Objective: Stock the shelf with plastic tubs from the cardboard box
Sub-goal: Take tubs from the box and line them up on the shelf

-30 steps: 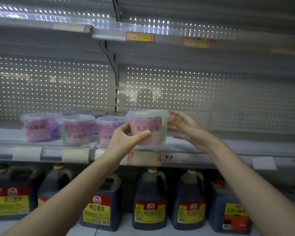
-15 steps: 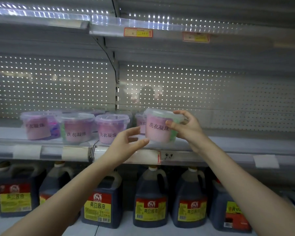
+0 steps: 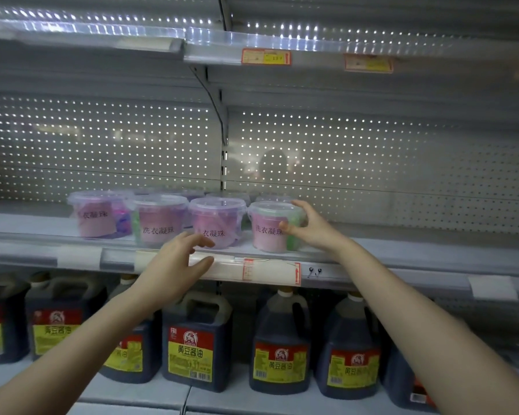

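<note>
Currently right hand [image 3: 310, 232] grips the tub [image 3: 267, 235], thumb on its label; tub stands on the shelf [image 3: 417, 253]. Left hand [image 3: 174, 265] fingers loosely spread, holding nothing, left of and below the right.

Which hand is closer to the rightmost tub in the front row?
Right. The right hand grips the rightmost tub on its right side; the left hand hovers open to its lower left, apart from it.

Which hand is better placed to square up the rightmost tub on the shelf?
Right. The right hand grips the rightmost tub; the left hand is open at the shelf edge, holding nothing.
</note>
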A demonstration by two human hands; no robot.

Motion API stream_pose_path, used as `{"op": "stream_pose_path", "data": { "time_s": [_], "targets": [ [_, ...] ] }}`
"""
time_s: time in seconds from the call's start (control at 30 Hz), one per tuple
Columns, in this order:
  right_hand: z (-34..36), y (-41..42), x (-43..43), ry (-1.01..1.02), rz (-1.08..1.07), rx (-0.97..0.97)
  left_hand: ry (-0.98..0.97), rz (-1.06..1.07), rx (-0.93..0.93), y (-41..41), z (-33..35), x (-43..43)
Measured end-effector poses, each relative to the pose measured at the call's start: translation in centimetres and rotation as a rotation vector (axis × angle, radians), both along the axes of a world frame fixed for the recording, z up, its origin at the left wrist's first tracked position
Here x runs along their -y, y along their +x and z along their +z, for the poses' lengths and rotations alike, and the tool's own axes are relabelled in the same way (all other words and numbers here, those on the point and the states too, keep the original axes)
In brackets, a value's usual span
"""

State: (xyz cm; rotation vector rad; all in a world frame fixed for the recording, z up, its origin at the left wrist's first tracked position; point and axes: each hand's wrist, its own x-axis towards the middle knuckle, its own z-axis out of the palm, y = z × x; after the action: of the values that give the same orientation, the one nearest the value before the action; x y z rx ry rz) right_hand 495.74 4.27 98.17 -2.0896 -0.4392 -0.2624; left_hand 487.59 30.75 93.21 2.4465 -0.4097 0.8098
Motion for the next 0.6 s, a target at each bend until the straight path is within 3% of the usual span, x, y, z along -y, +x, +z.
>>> {"op": "stream_pose_path", "data": {
  "time_s": [0.37, 0.6],
  "targets": [
    [-1.4, -4.3, 0.7, 0.026, -0.282, 0.106, 0.034, -0.067, -0.029, -2.7, -1.1, 0.2],
    [-5.9, -12.4, 7.0, -0.224, -0.537, 0.173, 0.109, -0.305, -0.075, -3.7, -4.2, 6.8]
  ]
}}
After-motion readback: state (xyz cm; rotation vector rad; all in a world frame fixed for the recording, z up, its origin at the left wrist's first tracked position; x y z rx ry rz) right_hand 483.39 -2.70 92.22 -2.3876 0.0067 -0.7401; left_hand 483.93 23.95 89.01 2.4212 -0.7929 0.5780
